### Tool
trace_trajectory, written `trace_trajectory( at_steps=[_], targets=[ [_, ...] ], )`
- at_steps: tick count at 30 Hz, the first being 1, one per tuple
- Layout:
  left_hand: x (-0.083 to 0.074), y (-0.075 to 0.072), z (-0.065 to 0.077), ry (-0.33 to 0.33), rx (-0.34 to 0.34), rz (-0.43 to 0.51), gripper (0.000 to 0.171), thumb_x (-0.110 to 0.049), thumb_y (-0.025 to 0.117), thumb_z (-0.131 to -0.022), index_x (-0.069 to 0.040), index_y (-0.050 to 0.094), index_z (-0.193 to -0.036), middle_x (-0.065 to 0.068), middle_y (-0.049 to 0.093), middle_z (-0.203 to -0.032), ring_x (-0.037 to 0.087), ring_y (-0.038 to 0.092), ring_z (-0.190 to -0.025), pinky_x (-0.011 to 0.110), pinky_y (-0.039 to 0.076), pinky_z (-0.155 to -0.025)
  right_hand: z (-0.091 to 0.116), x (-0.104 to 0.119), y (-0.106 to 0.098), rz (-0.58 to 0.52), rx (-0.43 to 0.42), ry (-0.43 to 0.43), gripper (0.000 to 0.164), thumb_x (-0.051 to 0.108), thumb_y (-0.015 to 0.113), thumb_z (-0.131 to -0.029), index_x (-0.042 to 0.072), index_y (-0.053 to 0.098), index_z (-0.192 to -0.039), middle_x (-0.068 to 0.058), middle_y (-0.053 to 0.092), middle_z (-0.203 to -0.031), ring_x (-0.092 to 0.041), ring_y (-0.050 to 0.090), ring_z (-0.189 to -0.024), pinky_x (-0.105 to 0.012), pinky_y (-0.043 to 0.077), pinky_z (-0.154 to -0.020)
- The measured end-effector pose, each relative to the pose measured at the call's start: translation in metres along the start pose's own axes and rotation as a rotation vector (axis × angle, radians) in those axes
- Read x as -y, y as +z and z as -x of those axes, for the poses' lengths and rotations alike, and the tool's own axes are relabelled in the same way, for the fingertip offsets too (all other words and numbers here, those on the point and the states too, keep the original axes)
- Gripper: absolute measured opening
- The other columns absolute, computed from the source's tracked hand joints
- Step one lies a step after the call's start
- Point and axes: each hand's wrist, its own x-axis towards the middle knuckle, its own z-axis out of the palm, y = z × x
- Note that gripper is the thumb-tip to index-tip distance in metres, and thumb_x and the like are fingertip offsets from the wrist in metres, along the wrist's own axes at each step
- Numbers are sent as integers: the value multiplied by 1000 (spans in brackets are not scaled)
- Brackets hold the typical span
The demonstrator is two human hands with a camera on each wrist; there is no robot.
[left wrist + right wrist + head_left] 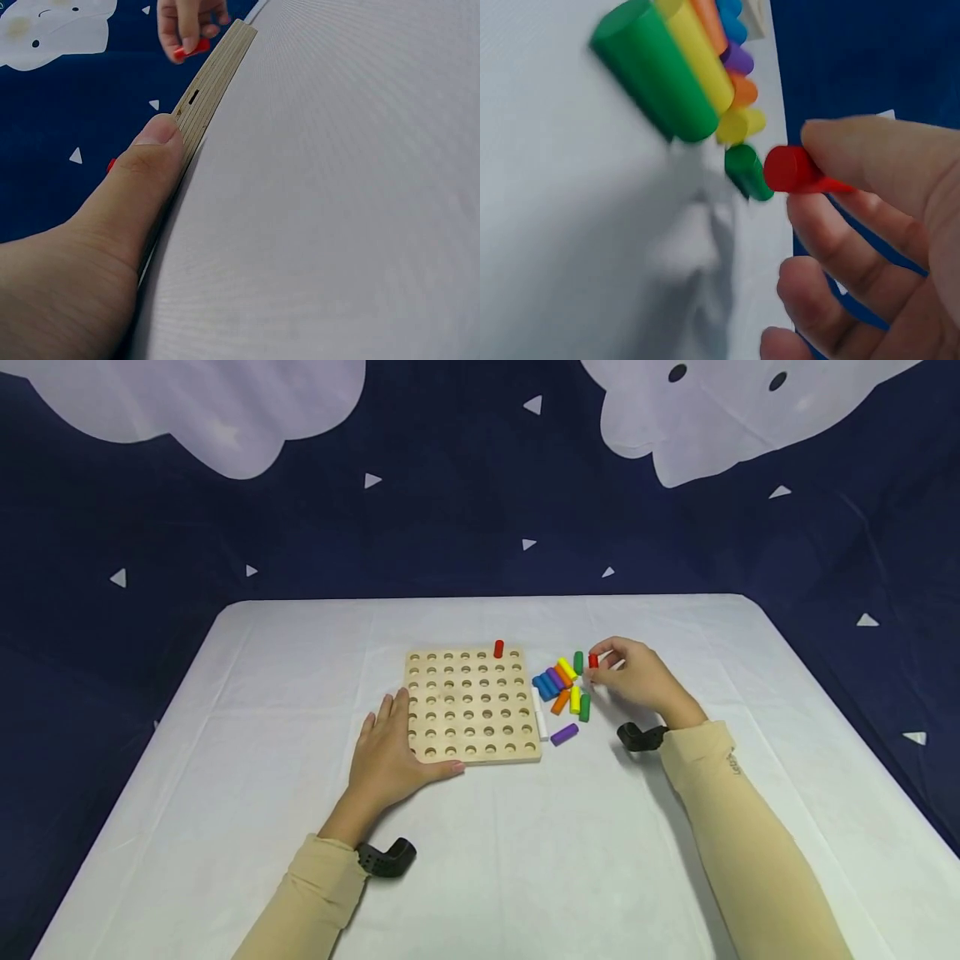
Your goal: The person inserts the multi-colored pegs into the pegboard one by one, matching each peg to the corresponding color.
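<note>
"Over to the right of the wooden board (459,691), what did your right hand (637,677) have in its grip?"

"You had a red peg (799,171) pinched between your thumb (877,154) and fingers. It was just to the right of a green peg (578,662); whether it touched the white table (480,843), nobody could tell."

"And your left hand (386,752)?"

"You kept it nearly flat and spread, gripping nothing. Your fingers lay along the board's left edge, and your thumb rested against its layered front edge, near the corner."

"Did you have any peg standing in a hole?"

"You had one: a second red peg (498,649) stood in the back row, a little in from the right corner."

"What lay between the board and your right hand?"

"You had a loose cluster there: blue pegs (546,687), with orange, yellow, green and purple ones about them. White pegs (537,702) lay in line just beside the board's right edge, and a lone purple peg (565,734) was nearest you."

"What did you wear?"

"You had tan sleeves (738,810), with a black device (637,737) at each wrist."
</note>
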Motion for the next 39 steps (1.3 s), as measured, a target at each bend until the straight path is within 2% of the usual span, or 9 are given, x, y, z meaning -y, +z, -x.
trace_trajectory(
  at_steps=[5, 15, 24, 31, 39],
  targets=[
    [1, 0, 0, 1, 0, -1, 146, -81, 76, -55, -4, 7, -159, 20, 16, -164, 33, 12, -154, 51, 6, -124, -13, 13, 7, -33, -36, -28, 37, 26, 70, -93, 12, 58, -125, -12, 61, -106, -27, 55, -91, -34, 43, -74],
    [2, 0, 0, -1, 0, 0, 147, -83, 75, -54, -6, 7, -159, 16, 14, -165, 31, 11, -155, 51, 6, -124, -39, 39, 27, -84, -81, -76, 31, 22, 74, -89, 13, 61, -116, -11, 66, -104, -26, 54, -91, -33, 43, -74],
    [3, 0, -1, 6, -3, 1, 148, -85, 73, -54, -7, 5, -160, 14, 13, -166, 30, 9, -155, 50, 5, -124, -54, 64, 44, -76, -84, -126, 26, 20, 77, -86, 14, 65, -109, -7, 68, -103, -26, 53, -77, -34, 43, -67],
    [3, 1, -2, 11, -6, -4, 147, -85, 74, -54, -6, 6, -159, 15, 14, -166, 30, 10, -155, 49, 5, -125, -61, 75, 52, -89, -71, -150, 26, 16, 78, -84, 13, 67, -108, -8, 68, -101, -24, 54, -88, -36, 40, -79],
    [4, 1, -3, 1, -7, -4, 147, -84, 74, -55, -7, 6, -159, 14, 14, -166, 28, 10, -155, 48, 6, -125, -63, 82, 55, -20, -56, -149, 25, 15, 77, -85, 13, 69, -108, -7, 69, -103, -26, 55, -89, -40, 41, -83]
  ],
)
